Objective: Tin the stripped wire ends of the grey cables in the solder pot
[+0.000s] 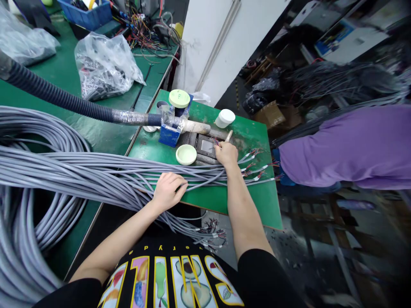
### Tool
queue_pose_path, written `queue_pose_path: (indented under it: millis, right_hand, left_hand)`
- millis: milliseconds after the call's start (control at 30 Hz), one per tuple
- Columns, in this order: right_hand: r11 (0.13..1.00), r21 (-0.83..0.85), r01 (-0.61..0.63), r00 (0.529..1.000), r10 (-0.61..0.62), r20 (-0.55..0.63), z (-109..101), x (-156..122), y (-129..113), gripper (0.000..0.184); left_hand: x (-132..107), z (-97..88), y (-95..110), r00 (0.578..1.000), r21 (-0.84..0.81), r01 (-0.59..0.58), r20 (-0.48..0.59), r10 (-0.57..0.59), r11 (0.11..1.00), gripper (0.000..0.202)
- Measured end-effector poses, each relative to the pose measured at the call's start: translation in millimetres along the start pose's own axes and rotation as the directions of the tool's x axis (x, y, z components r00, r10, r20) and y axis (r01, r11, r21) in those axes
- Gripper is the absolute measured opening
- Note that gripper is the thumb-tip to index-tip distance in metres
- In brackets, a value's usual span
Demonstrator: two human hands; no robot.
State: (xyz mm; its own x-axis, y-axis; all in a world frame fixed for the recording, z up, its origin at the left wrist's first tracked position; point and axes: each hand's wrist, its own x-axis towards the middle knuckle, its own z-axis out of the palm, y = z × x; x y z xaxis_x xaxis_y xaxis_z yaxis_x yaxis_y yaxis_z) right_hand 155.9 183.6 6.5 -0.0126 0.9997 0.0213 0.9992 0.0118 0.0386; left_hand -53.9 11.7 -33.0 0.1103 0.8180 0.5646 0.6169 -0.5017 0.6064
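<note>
Several grey cables [105, 164] run from the left across a green work board. My right hand [227, 154] is closed around a grey cable's end, its thin coloured wires [215, 140] poking out over a dark metal block with a bright square, a solder pot [206, 146] by its look. My left hand [169, 190] rests on the cable bundle near the board's front edge, fingers curled around a grey cable. Right of my right hand lie cable ends with bare coloured wires [255, 152]. A pale shallow dish [186, 154] sits just left of the pot.
A ribbed hose [64, 92] with a taped nozzle [196, 127] reaches over the pot beside a blue box [169, 134]. A white-lidded jar [224, 118] stands behind. Cable coils [41, 124] lie left. More wire ends [208, 233] hang below the board. A person in purple [346, 147] is at right.
</note>
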Motion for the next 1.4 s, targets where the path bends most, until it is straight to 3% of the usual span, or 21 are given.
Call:
queue_pose_path:
  millis: [367, 533, 667, 800, 1067, 1400]
  right_hand:
    - [1.0, -0.008, -0.004, 1.0, 0.004, 0.02, 6.2, 2.7, -3.9, 0.027]
    - [0.999, 0.041, 0.008, 1.0, -0.007, -0.027, -3.6, -1.2, 0.2, 0.025]
    - [0.962, 0.204, 0.183, 0.977, -0.156, -0.144, -21.6, -14.2, 1.1, 0.024]
    - [0.859, 0.322, 0.398, 0.916, -0.356, -0.184, -35.4, -32.0, -19.0, 0.024]
    - [0.835, 0.12, 0.537, 0.842, -0.524, -0.128, -30.8, -45.5, -69.7, 0.02]
    - [0.843, 0.011, 0.537, 0.842, -0.536, -0.056, -23.2, -41.8, -78.6, 0.021]
  left_hand:
    - [0.2, 1.1, -1.7, 1.0, 0.002, -0.009, -0.003, 0.009, 1.0, 0.009]
    - [0.4, 1.6, -1.6, 1.0, 0.01, -0.01, 0.002, 0.01, 1.0, 0.009]
    - [0.6, 1.9, -1.5, 1.0, 0.011, 0.002, 0.027, -0.002, 1.0, 0.012]
    - [0.7, 1.4, -1.1, 0.999, 0.014, 0.003, 0.033, -0.004, 1.0, 0.014]
    - [0.2, -0.1, 0.3, 0.997, 0.03, 0.021, 0.076, -0.023, 0.999, 0.017]
    - [-0.1, -1.2, 0.2, 0.997, 0.046, 0.004, 0.074, -0.008, 0.999, 0.018]
